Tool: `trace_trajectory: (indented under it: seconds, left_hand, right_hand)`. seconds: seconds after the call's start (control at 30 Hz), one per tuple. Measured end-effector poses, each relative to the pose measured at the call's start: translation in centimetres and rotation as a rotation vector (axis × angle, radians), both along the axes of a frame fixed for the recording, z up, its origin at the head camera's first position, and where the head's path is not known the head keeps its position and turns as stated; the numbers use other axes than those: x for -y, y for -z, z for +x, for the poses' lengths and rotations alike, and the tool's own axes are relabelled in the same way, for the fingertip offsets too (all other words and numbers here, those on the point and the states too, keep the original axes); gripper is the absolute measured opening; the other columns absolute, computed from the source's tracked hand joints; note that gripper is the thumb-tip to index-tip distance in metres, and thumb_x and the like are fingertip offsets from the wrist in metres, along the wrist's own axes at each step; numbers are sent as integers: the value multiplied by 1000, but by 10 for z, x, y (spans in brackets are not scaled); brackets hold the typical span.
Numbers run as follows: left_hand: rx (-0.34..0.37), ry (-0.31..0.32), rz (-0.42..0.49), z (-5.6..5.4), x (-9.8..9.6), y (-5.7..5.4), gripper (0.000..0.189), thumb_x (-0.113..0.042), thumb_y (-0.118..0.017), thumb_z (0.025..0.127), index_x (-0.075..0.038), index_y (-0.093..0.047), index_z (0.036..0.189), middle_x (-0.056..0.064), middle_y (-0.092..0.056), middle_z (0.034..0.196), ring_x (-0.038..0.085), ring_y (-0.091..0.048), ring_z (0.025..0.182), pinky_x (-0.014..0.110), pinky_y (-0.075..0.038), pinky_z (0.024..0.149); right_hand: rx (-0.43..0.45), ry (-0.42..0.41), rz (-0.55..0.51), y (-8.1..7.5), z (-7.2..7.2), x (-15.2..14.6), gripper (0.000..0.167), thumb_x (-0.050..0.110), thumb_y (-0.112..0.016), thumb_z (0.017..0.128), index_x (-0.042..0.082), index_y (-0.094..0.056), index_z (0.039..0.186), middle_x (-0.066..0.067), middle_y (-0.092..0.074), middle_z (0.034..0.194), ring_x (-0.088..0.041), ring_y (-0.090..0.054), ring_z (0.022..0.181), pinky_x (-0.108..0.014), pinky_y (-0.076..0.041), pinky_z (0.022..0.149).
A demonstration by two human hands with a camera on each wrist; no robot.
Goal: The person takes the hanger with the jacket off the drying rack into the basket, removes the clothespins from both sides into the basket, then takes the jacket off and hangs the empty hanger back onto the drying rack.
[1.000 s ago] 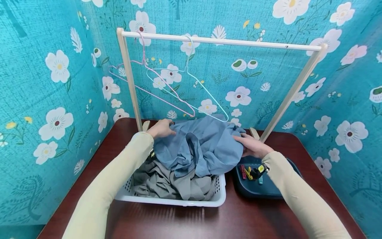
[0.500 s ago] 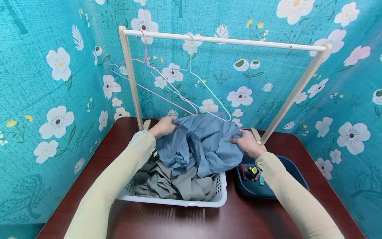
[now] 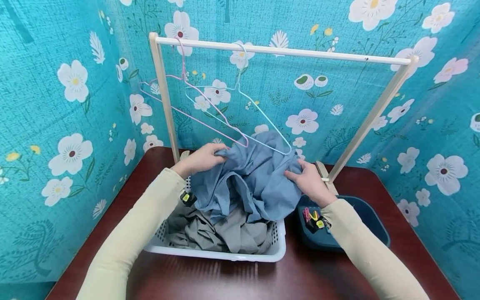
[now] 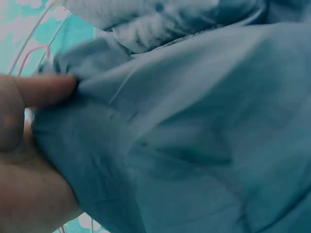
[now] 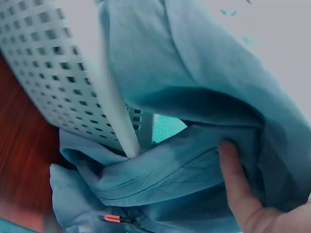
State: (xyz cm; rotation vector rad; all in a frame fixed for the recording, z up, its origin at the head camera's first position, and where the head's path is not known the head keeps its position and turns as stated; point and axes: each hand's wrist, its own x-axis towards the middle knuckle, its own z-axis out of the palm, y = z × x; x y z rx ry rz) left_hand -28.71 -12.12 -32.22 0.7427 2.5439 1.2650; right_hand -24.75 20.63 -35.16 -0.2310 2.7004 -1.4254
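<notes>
A crumpled blue garment spreads over the back of a white basket, in which a grey cloth also lies bunched. My left hand pinches its left edge; the left wrist view shows the thumb on top of the fabric. At the right side my right hand grips a fold between thumb and fingers. In the right wrist view a zipper pull with an orange tab hangs from the garment, near the basket's perforated wall. Much of the garment's shape is hidden in its folds.
A wooden rack's rail spans the back. From it hang a pink hanger and a light blue hanger, which overlaps the garment in the head view. At right a dark blue tray holds several clothespins.
Both hands hold the blue garment at its sides. The left hand has risen slightly, bunching the cloth; the right has shifted slightly left. The garment's top edge has come up behind the light blue hanger.
</notes>
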Motion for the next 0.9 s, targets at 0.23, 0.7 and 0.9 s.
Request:
trace_trajectory:
  seconds: [0.23,0.7,0.9]
  left_hand:
    - [2,264,-199,9,-12,18,16,-8,-52,96,-11,-48,81,6,-48,90,21,-44,80,34,-33,72]
    - [141,437,-571,20,-39,65,18,-17,-53,98,-13,-47,82,0,-40,79,14,-40,72,27,-32,71]
    - [209,431,-556,18,-36,58,14,-24,-56,96,-10,-57,97,2,-48,89,14,-46,81,27,-36,75]
  right_hand:
    - [-64,-128,162,8,3,14,34,23,-62,93,-4,-55,113,-19,-56,100,-33,-57,93,-40,-46,77]
    - [2,-419,380,18,-3,32,32,20,-62,93,8,-43,71,1,-33,60,-15,-37,53,-28,-31,53]
    - [264,-456,244,7,-2,17,62,43,-44,100,-7,-40,137,-24,-47,124,-35,-49,114,-43,-43,90]
